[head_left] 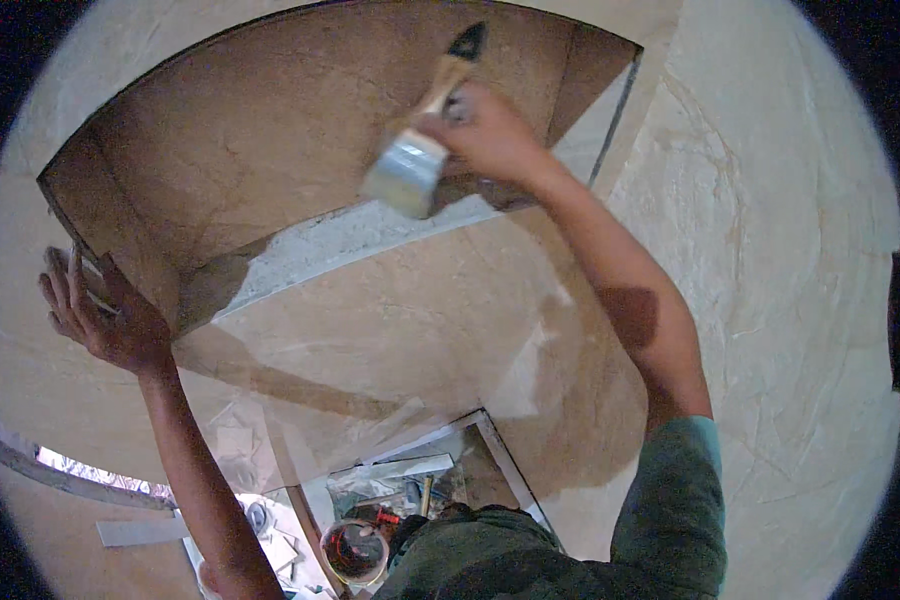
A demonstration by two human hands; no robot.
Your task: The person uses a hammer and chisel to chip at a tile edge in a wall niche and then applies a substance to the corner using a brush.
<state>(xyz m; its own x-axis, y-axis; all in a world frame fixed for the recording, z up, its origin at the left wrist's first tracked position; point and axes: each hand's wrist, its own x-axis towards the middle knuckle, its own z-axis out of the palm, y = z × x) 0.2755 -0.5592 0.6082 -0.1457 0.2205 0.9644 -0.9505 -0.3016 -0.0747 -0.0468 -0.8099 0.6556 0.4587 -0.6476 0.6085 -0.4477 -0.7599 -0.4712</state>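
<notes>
My right hand [492, 132] is wrapped round the wooden handle of a wide flat paintbrush [407, 170]. The brush is tilted, its dark handle end up and its pale bristles down to the left, blurred by motion. It is in front of a recessed wall niche [300, 110] lined with brown marble-look tile; I cannot tell whether the bristles touch it. At the niche's left edge, my left hand [110, 315] lies against the wall with fingers spread. A thin pale streak shows by those fingers, too unclear to name.
Beige marble-look tile [770, 300] covers the wall around the niche, whose lower ledge [360, 240] is greyish white. Below me stand a round bucket [378, 574] and a second dark-edged opening [500, 450] with tools and clutter. White offcuts [280, 550] lie at lower left.
</notes>
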